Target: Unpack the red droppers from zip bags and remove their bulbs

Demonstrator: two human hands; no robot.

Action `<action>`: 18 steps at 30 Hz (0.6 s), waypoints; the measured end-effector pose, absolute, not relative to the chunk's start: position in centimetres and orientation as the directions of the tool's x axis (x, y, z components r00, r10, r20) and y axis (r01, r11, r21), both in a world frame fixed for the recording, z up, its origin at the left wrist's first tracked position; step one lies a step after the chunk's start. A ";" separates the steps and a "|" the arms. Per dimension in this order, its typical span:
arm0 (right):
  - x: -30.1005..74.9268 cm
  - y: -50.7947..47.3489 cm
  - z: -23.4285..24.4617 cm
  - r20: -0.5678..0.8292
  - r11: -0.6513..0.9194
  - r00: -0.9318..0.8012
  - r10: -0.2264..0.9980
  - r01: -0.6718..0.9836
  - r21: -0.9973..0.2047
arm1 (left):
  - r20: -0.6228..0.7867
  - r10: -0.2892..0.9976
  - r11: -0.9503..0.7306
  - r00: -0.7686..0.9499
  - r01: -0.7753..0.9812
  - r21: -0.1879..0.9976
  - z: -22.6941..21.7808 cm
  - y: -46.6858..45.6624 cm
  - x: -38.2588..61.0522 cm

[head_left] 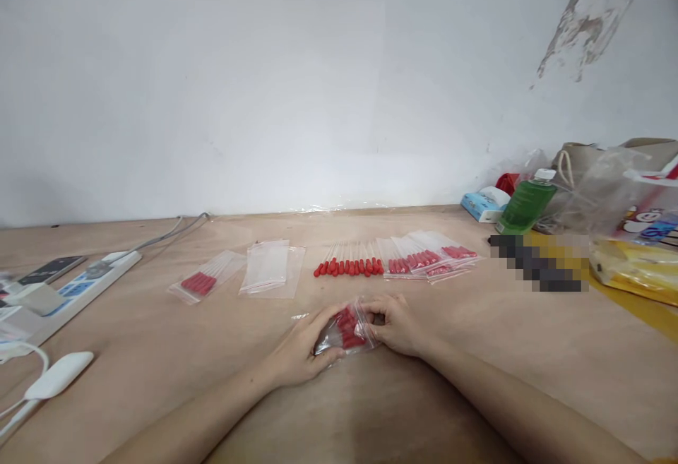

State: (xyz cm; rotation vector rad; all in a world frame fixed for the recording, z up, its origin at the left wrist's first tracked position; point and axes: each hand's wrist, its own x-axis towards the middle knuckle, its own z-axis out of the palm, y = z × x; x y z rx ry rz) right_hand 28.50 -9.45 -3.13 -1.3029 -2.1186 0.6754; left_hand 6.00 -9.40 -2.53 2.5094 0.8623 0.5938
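- At the near middle of the table [159,340], you had a clear bag [330,340] between your two hands, with red-ended pieces [348,324] lying inside it.
- Your left hand [299,351] gripped the bag's left side, thumb on the near edge, fingers along the far one.
- Your right hand [397,323] pinched the right end, by what appeared to be the zip strip; whether that strip was closed could not be told.
- Beyond your hands lay a row of loose red-ended sticks [349,267], with flat bags [268,266] to its left and filled bags [426,258] overlapping at its right. One filled bag [200,282] sat apart at far left.
- In my judgement, good handling called for a steady, light left hold and firm right-hand pressure run along the whole strip.
- The red ends needed keeping clear of the strip, and the film flat; a crease there risked a gap.
- Squeezing hard on the left risked bending the thin stems.
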 end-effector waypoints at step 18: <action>28.2 -8.9 -4.3 0.120 0.194 -0.240 0.963 0.314 -0.929 | 0.295 0.638 -0.744 0.711 0.470 0.476 -3.2 -8.0 6.3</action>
